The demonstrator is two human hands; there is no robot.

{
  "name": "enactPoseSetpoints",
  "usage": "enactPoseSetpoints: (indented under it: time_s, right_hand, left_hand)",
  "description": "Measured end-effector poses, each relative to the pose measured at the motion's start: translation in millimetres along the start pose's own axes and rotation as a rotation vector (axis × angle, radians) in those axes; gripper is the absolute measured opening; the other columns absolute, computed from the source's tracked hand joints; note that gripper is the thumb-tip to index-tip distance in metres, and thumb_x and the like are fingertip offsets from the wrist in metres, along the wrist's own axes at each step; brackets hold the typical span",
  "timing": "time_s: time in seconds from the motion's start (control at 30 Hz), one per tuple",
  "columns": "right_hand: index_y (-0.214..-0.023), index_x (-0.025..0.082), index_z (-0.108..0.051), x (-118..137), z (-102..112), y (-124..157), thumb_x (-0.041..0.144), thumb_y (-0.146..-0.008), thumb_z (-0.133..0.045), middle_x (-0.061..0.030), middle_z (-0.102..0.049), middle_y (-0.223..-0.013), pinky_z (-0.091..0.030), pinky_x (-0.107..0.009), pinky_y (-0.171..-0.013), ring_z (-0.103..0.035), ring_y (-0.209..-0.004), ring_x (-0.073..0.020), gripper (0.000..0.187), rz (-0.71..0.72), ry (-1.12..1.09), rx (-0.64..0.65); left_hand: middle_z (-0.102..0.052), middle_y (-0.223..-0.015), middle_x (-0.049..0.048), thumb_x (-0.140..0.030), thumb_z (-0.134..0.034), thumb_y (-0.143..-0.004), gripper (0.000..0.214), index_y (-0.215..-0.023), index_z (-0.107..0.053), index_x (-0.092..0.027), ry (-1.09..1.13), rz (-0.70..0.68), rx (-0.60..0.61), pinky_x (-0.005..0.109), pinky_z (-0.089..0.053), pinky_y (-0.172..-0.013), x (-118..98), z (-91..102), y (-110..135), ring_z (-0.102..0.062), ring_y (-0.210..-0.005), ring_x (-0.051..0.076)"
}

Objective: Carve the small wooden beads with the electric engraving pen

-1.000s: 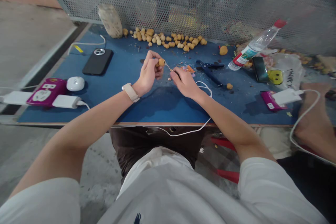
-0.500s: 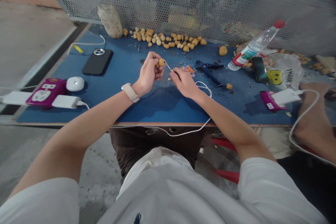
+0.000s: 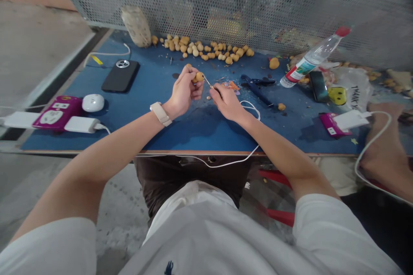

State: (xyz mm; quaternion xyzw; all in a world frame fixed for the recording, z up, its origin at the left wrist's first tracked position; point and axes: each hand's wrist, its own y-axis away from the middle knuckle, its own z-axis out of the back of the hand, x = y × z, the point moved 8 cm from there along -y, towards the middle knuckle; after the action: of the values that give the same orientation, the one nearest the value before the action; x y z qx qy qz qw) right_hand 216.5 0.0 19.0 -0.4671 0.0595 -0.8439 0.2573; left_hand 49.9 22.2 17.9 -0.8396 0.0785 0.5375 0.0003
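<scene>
My left hand (image 3: 183, 92) is shut on a small tan gourd-shaped bead (image 3: 199, 77), held between thumb and fingers above the blue tabletop (image 3: 200, 135). My right hand (image 3: 226, 103) pinches a thin metal pick (image 3: 208, 81), and its tip meets the bead's right side. A pale wristband (image 3: 160, 114) circles my left wrist. The bead's far side is hidden by my fingers. Dark-handled pliers (image 3: 256, 89) lie to the right of my right hand, and a small heap of orange scraps (image 3: 232, 86) lies closer to it.
Along the back, a row of several tan gourds (image 3: 200, 47) lies before a perforated metal screen (image 3: 258, 4). A black phone (image 3: 120, 75), a magenta power socket (image 3: 58, 113), a white round case (image 3: 93, 102), white cables and a plastic bottle (image 3: 311, 59) also stand around.
My left hand has lifted the bead slightly up and to the right. The pick follows it, and my right hand stays nearly in place.
</scene>
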Motion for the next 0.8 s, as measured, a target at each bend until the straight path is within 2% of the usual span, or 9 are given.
enactPoseSetpoints:
  time_s: [0.23,0.4,0.57,0.8]
  right_hand:
    - [-0.099,0.034,-0.046,0.0,0.7,-0.7,0.114,-0.119,-0.035,0.0014,-0.059,-0.077,-0.045,-0.045,-0.078,-0.062,-0.073,-0.0241,0.084,0.011,0.016,-0.024]
    - [-0.098,0.034,-0.046,-1.3,1.4,-1.3,0.117,-0.116,-0.034,0.0001,-0.063,-0.079,-0.048,-0.046,-0.082,-0.065,-0.076,-0.0258,0.086,0.009,0.026,-0.036]
    - [-0.099,0.034,-0.047,-1.5,2.7,-1.9,0.116,-0.117,-0.034,-0.0011,-0.066,-0.081,-0.051,-0.048,-0.085,-0.07,-0.079,-0.027,0.085,0.014,0.028,-0.039]
    - [-0.099,0.034,-0.047,-3.4,3.1,-1.8,0.116,-0.117,-0.036,-0.0012,-0.066,-0.079,-0.055,-0.048,-0.087,-0.074,-0.082,-0.0291,0.084,0.011,0.03,-0.049]
  left_hand:
    - [-0.052,-0.085,-0.0085,-0.039,-0.059,-0.132,0.015,-0.122,-0.057,-0.028,0.061,0.005,0.034,0.017,-0.029,-0.054,1.4,-5.6,2.1,-0.038,-0.051,0.005]
    - [-0.053,-0.084,-0.0089,-0.033,-0.059,-0.131,0.008,-0.124,-0.059,-0.029,0.091,0.04,0.029,0.017,-0.029,-0.054,0.0,-8.2,5.5,-0.039,-0.051,0.005]
    - [-0.058,-0.086,-0.0079,-0.037,-0.06,-0.132,0.008,-0.131,-0.062,-0.03,0.072,0.045,0.028,0.018,-0.031,-0.054,-0.4,-7.2,5.3,-0.041,-0.052,0.006]
    - [-0.06,-0.09,-0.0067,-0.045,-0.065,-0.132,0.018,-0.126,-0.06,-0.029,0.021,0.019,0.036,0.02,-0.032,-0.057,0.5,-4.1,3.1,-0.044,-0.054,0.006]
